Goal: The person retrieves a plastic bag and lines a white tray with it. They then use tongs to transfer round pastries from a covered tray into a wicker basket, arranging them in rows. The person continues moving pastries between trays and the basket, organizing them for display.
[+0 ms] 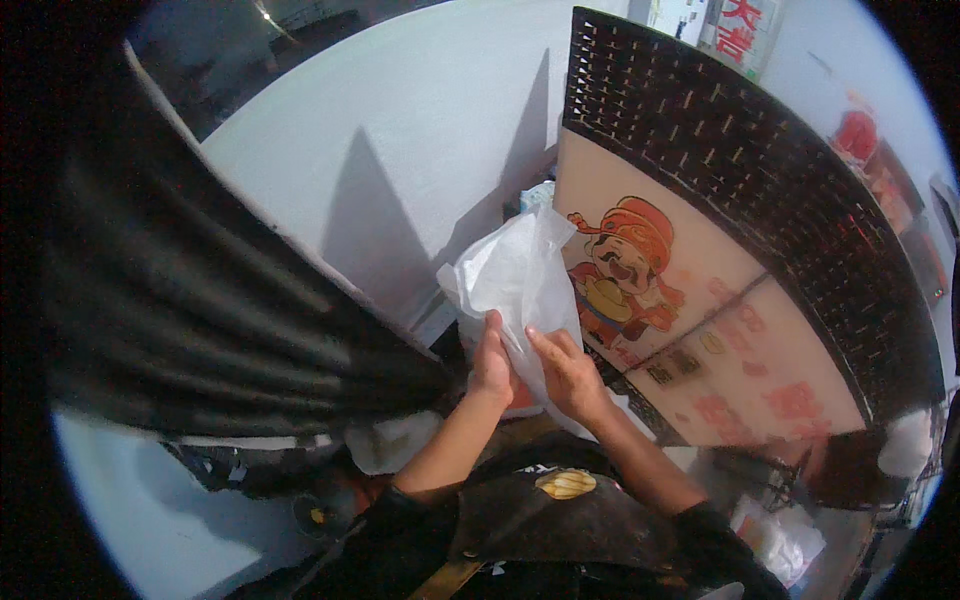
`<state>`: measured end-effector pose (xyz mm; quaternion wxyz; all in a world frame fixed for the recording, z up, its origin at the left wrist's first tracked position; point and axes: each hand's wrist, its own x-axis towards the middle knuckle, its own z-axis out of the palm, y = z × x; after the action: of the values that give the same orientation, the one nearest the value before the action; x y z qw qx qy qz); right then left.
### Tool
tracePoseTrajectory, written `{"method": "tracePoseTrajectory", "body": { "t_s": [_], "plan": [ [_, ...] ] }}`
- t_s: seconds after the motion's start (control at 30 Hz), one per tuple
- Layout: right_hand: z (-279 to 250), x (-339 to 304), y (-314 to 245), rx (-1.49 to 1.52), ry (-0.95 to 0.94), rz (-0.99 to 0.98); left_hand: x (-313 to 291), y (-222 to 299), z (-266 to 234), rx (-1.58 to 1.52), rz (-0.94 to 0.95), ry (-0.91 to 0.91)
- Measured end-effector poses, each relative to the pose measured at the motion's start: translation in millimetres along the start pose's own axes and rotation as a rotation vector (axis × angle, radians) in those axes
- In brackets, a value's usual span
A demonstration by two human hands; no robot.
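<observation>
at the centre of the frame, a crinkled, translucent white plastic-looking bag is held in the narrow grip of the bare left hand and bare right hand, seeming light, limp, slippery, easily torn, best taken by bunched folds.

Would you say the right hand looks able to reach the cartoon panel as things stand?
Probably yes: the cartoon panel appears close to the right hand with nothing visibly between them, though that hand is busy holding the white bag.
</observation>
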<state>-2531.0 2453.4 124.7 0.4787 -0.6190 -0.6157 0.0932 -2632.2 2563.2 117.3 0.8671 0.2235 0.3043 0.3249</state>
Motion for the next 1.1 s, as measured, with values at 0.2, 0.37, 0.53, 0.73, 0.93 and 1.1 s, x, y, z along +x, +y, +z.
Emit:
{"method": "tracePoseTrajectory", "body": {
  "t_s": [0.2, 0.37, 0.53, 0.73, 0.93, 1.1],
  "plan": [
    [8.8, -14.8, 1.4, -0.125, 0.003, 0.128, 18.4, -12.2, -10.9, -0.006, -0.021, -0.094],
    [25.9, -19.6, -2.6, -0.195, 0.062, 0.072, 27.2, -23.7, -30.6, 0.112, 0.042, 0.049],
    [33.0, -19.1, 2.9, -0.084, 0.046, 0.313, 35.5, -29.6, -47.6, 0.047, 0.111, -0.007],
    [40.5, -19.9, 30.0, 0.041, 0.133, 0.467, 22.9, -41.0, -59.8, 0.302, 0.107, 0.027],
    [42.2, -24.4, 35.0, 0.201, 0.048, 0.461, 14.6, -46.4, -68.2, 0.374, 0.103, 0.063],
    [35.3, -24.4, 19.4, 0.263, 0.156, 0.576, 14.1, -48.6, -70.0, 0.491, 0.171, 0.136]
  ]
}}
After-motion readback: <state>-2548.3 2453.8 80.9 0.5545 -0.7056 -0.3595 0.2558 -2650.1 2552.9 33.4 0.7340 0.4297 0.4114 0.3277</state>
